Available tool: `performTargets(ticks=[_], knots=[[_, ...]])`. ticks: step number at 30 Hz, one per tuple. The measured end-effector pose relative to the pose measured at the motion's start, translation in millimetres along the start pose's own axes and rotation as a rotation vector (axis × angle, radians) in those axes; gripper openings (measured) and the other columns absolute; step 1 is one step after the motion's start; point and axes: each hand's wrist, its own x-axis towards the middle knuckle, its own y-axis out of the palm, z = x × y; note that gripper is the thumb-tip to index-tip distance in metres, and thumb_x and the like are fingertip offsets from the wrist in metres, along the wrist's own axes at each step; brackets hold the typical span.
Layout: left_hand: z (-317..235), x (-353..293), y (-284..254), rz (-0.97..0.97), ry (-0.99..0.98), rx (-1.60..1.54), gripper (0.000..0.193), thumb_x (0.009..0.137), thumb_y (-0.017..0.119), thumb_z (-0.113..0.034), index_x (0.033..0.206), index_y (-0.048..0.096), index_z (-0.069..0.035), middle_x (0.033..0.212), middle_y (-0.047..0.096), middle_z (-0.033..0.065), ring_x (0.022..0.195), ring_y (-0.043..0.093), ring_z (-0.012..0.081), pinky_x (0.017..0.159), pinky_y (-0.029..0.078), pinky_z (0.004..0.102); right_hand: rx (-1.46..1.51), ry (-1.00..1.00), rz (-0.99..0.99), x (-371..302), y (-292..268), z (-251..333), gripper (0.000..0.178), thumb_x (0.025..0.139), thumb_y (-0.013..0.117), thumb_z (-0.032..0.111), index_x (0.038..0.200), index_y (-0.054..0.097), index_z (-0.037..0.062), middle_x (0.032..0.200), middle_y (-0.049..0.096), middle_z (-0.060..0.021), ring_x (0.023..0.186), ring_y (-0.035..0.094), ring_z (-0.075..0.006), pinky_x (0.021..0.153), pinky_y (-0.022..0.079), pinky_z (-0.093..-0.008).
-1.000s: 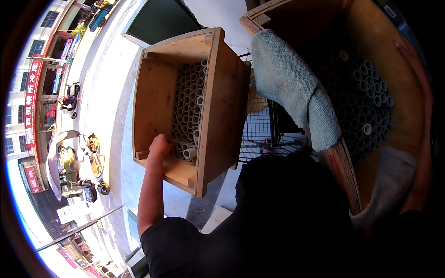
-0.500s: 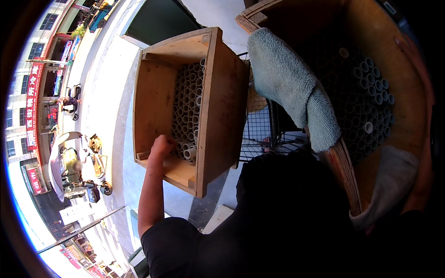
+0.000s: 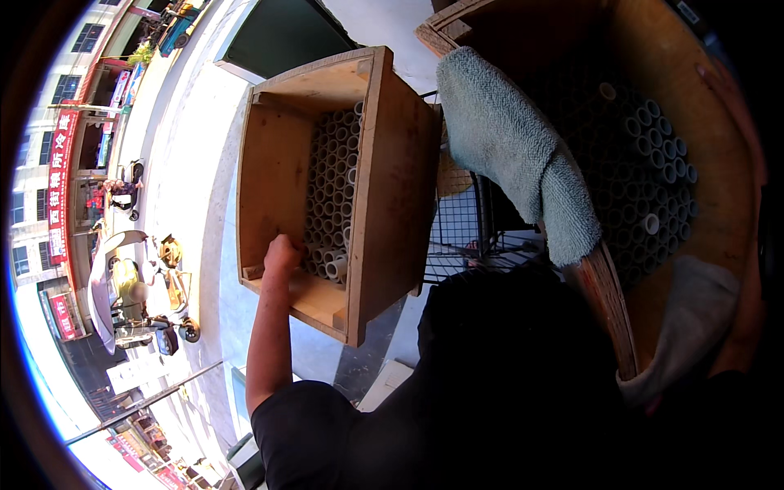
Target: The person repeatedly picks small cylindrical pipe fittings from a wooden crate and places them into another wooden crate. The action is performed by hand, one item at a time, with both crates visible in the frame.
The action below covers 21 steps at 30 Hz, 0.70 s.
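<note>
A wooden box stands left of centre, with many short pale tubes stacked inside, their round ends showing. My left hand reaches into its lower part, closed, beside the lowest tubes. Its fingertips are hidden, so what they hold cannot be made out. To the right is a larger wooden box with more pale tubes, partly in deep shadow. Along that box's right wall lies my right hand, dim, its fingers stretched out against the wood with nothing visible in them.
A grey-blue towel drapes over the larger box's near edge, and a grey cloth covers its lower corner. A black wire basket sits between the boxes. On the left, a sunlit street has a scooter with a rider and parked vehicles.
My left hand has shifted only slightly at the lower tubes, staying closed. The scooter and rider on the street have moved a little. My right hand looks unmoved.
</note>
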Motion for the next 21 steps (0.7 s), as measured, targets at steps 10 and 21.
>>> performTargets(ticks=[10,21], knots=[[27,22,20,0.044,-0.041,-0.067,0.019,0.073,0.067,-0.021,0.083,0.069,-0.005,0.088,0.066,0.0185,0.083,0.064,0.0308,0.072,0.051,0.0402,0.102,-0.055,0.014,9,4,-7,0.055,0.086,0.059,0.04,0.126,0.048,0.0041,0.113,0.058,-0.0097,0.104,0.054,-0.0165,0.088,0.042,-0.0281],[4,12,10,0.317,-0.079,-0.303,0.03,0.057,0.081,-0.021,0.074,0.068,0.0,0.07,0.065,0.0116,0.063,0.062,0.0188,0.058,0.05,0.0336,0.187,0.037,0.006,-8,10,22,0.055,0.084,0.061,0.039,0.124,0.049,0.0043,0.109,0.059,-0.0087,0.098,0.056,-0.015,0.085,0.043,-0.0274]])
